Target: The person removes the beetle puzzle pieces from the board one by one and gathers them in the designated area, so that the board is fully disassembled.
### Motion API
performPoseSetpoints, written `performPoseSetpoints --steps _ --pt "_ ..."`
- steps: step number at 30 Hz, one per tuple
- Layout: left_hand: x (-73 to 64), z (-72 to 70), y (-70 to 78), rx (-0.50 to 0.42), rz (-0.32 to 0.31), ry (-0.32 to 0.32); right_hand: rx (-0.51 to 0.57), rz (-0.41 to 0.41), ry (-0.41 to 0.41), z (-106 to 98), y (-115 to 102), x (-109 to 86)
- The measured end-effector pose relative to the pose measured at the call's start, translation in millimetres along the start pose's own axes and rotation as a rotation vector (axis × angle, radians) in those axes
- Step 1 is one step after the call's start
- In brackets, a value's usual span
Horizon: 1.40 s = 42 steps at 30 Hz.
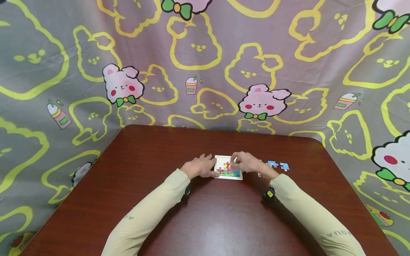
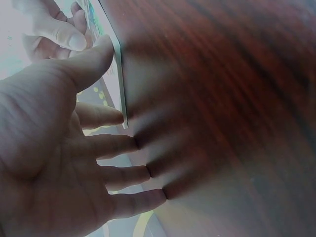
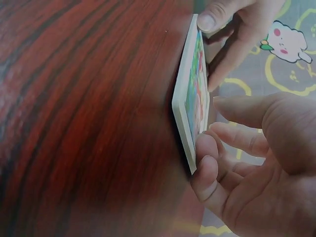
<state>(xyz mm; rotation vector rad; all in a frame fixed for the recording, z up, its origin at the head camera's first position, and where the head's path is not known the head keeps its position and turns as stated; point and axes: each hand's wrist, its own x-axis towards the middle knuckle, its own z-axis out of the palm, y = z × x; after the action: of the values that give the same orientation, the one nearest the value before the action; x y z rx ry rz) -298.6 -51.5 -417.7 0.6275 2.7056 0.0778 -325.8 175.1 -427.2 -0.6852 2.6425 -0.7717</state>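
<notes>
A jigsaw puzzle in a white-framed board (image 1: 237, 178) lies flat on the table. Its lower part shows a green, blue and red picture, and a red puzzle piece (image 1: 227, 165) shows above that. My left hand (image 1: 201, 166) rests at the board's left side, thumb on the frame; the other fingers, spread and nearly straight, touch the table in the left wrist view. Over the right part of the board is my right hand (image 1: 246, 162), its fingertips down at the puzzle. In the right wrist view its thumb and forefinger stand apart with no piece visible between them.
Several loose blue puzzle pieces (image 1: 284, 166) lie right of the board, partly hidden behind the right wrist. The brown wooden table (image 1: 211, 220) reaches back to a patterned curtain (image 1: 153, 71). Each wrist wears a small black device (image 1: 269, 193).
</notes>
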Motion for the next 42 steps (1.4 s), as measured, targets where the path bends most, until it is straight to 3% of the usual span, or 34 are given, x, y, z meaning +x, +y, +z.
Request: performPoseSetpoints --steps 10,29,42 --pt "0.5 -0.5 1.0 0.011 -0.003 -0.005 -0.090 -0.002 -0.016 8 -1 5.3" --pt "-0.9 1.7 -1.3 0.007 0.007 0.009 -0.044 0.037 -0.002 11 -10 4.5" --pt "-0.2 2.5 -1.7 0.009 0.008 0.009 -0.034 -0.008 -0.026 9 -9 3.3"
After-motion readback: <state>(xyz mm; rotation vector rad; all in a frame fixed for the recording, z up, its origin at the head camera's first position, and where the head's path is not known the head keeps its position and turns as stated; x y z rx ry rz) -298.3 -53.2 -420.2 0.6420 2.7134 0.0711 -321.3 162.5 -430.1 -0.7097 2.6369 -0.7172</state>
